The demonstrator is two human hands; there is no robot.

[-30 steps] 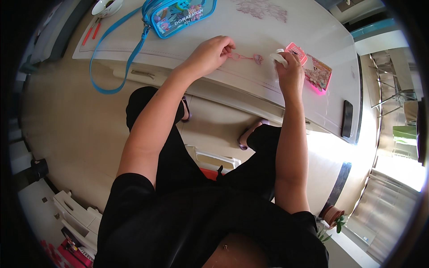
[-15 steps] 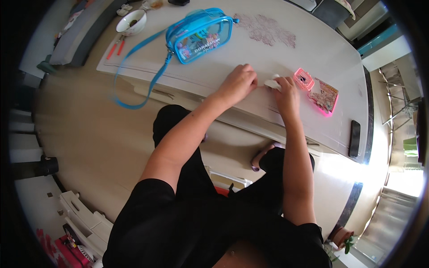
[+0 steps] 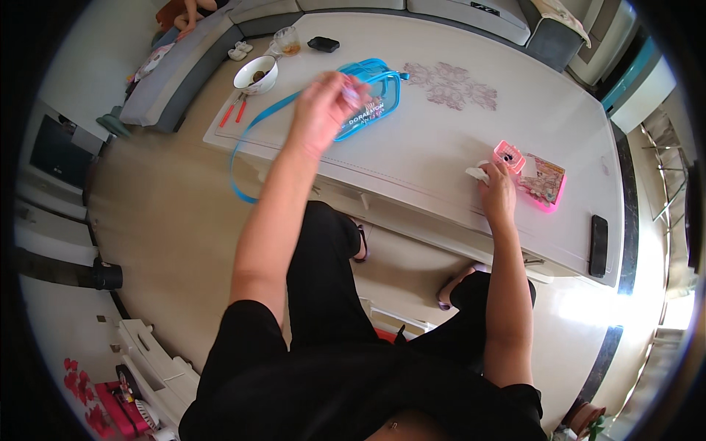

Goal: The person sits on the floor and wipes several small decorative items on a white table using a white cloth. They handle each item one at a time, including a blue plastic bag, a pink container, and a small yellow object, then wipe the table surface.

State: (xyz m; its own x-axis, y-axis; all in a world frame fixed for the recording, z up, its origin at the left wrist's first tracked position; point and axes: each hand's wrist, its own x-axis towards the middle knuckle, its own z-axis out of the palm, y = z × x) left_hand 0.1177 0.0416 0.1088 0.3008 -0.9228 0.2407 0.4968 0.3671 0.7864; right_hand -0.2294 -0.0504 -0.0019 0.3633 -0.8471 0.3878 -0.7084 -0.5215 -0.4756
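Observation:
My left hand is raised over the near side of the white table, in front of the clear blue bag. It is motion-blurred, with curled fingers and a small pinkish patch at the tips that I cannot make out. Low at the table's near right, my right hand has its fingers closed on a crumpled white tissue. Just beyond those fingers stands a small pink basket with something dark inside. A pink-edged box with a patterned top lies to the right of that hand.
A black phone lies near the table's right edge. At the far left are a white bowl, red-handled tools, a glass mug and a black dish. The bag's blue strap hangs over the front edge. Another person's arm shows on the sofa.
My left hand has lifted away from the right hand, up and left to before the bag. The right hand still holds the tissue, beside the pink basket. The whole view has shifted.

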